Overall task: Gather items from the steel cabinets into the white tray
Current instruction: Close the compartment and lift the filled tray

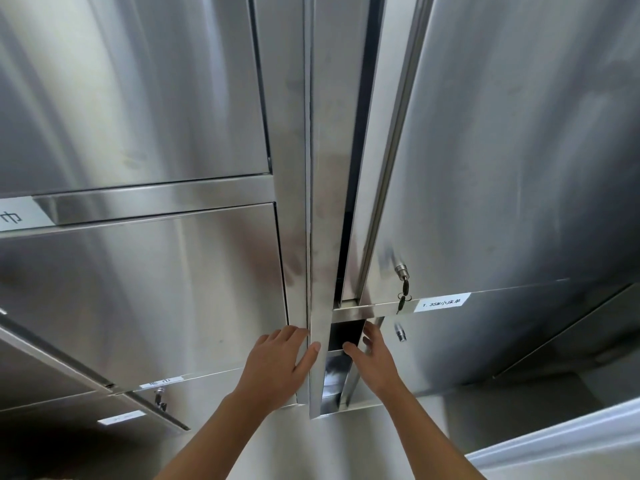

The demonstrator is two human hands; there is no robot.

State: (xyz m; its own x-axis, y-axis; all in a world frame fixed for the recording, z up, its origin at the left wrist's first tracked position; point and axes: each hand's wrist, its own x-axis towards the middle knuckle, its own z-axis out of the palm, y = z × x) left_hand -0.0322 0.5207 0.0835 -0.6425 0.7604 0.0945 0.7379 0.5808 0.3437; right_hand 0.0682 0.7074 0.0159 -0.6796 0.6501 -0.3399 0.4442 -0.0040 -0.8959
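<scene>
Steel cabinets fill the view. My left hand (280,362) lies flat with straight fingers on the left cabinet's door (156,292), its thumb on the vertical steel post (317,358) between the cabinets. My right hand (372,355) has its fingers behind the edge of the lower right door (467,337), which stands slightly ajar with a dark gap (346,332) beside it. The upper right door (502,150) is also ajar. Nothing is visible inside the gap. A white rim, perhaps the tray (554,441), shows at the lower right.
Keys (402,292) hang from the upper right door's lock above a white label (442,302). Another lock (400,332) sits on the lower right door. At lower left a door (86,372) hangs open, with a keyed lock (160,398) below a label.
</scene>
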